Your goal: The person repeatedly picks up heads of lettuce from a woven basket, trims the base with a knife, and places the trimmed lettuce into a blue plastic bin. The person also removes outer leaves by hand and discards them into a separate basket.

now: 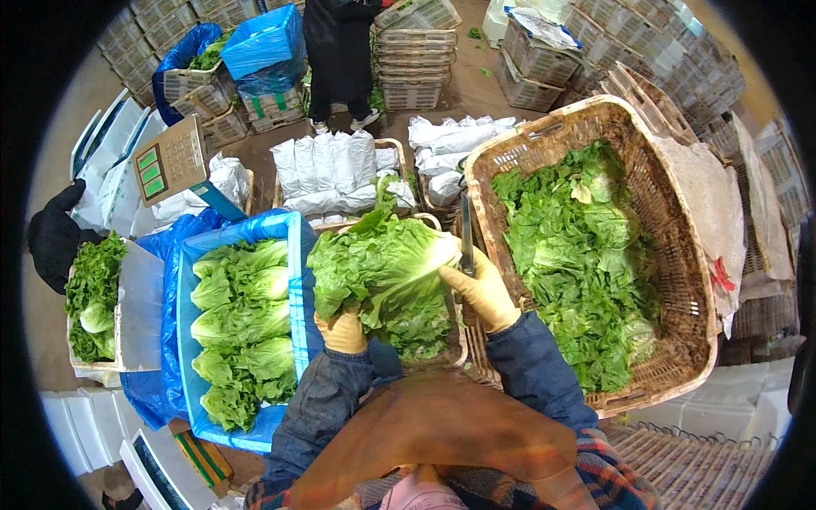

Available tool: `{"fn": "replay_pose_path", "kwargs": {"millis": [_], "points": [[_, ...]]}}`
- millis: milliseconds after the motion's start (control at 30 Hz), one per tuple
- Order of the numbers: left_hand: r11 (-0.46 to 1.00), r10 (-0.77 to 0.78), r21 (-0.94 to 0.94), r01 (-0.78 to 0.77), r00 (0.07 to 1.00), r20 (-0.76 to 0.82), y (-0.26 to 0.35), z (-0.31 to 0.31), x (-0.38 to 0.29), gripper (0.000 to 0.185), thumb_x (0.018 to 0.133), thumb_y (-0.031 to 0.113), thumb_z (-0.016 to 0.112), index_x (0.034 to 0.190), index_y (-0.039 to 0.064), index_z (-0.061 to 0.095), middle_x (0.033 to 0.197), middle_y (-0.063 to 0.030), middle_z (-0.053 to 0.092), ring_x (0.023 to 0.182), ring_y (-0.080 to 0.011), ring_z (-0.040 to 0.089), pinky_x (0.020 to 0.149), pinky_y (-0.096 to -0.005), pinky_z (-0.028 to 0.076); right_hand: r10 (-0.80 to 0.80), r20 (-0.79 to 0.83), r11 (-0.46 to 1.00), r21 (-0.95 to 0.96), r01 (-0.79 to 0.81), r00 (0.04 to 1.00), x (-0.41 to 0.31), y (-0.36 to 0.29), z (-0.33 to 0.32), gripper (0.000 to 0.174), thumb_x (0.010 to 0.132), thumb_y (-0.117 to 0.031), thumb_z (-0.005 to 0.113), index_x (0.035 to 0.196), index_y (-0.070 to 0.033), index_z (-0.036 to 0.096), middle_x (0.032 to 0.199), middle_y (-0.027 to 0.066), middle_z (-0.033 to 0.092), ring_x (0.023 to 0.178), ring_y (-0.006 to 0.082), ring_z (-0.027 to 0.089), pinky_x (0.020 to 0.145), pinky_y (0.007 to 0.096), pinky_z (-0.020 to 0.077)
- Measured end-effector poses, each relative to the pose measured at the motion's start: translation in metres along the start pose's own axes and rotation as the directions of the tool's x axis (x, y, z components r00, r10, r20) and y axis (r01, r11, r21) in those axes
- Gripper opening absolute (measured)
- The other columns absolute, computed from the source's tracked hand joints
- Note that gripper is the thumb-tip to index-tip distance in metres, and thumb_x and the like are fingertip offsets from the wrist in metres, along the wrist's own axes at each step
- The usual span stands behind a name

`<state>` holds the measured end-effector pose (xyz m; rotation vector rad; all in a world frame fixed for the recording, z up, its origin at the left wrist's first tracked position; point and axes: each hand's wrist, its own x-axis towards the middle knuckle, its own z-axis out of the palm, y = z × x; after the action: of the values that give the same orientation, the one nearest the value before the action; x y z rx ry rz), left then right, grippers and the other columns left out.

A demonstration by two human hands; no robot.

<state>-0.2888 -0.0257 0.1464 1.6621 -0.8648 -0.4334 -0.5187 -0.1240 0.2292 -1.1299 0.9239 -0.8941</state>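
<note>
A head of leafy green lettuce (389, 261) lies across the space before me, its pale cut base pointing right. My left hand (344, 330), in a yellowish glove, supports its leafy end from below. My right hand (486, 292), gloved alike, grips a knife (467, 229) with the blade pointing away from me, right beside the base. Whether the blade touches the base cannot be told. Underneath, a basket with loose green leaves (417, 335) is partly hidden. To my left, a box lined with blue plastic (294, 280) holds several lettuce heads (245, 325) in rows.
A large dirty plastic crate (685, 255) full of lettuce (583, 274) stands at right. Behind are white wrapped bundles (331, 166) in crates and a scale display (167, 159). A person in dark clothes (338, 60) stands farther back. A white box (143, 306) with greens sits far left.
</note>
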Motion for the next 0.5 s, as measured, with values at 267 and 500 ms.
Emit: {"fn": "replay_pose_path", "kwargs": {"millis": [267, 500], "points": [[0.607, 0.402, 0.548, -0.575, 0.817, 0.412, -0.039, -0.03, 0.039, 0.067, 0.09, 0.033, 0.072, 0.146, 0.005, 0.048, 0.127, -0.0116, 0.068, 0.11, -0.0267, 0.067, 0.088, -0.0383, 0.055, -0.046, -0.007, 0.97, -0.239, 0.043, 0.999, 0.02, 0.029, -0.035, 0.051, 0.085, -0.005, 0.076, 0.133, -0.002, 0.059, 0.121, 0.0099, 0.067, 0.107, 0.0165, 0.064, 0.097, 0.0314, 0.0512], [0.94, -0.14, -0.154, 0.305, 0.755, 0.64, -0.021, 0.041, 0.003, 0.065, 0.094, 0.023, 0.068, 0.151, 0.005, 0.042, 0.14, -0.0181, 0.058, 0.127, -0.0292, 0.057, 0.111, -0.0376, 0.045, 0.056, 0.103, 0.983, 0.171, -0.073, 0.993, 0.023, 0.061, -0.059, 0.085, 0.082, -0.044, 0.084, 0.148, -0.006, 0.046, 0.132, 0.0097, 0.061, 0.114, 0.0206, 0.059, 0.091, 0.0287, 0.0514]]}}
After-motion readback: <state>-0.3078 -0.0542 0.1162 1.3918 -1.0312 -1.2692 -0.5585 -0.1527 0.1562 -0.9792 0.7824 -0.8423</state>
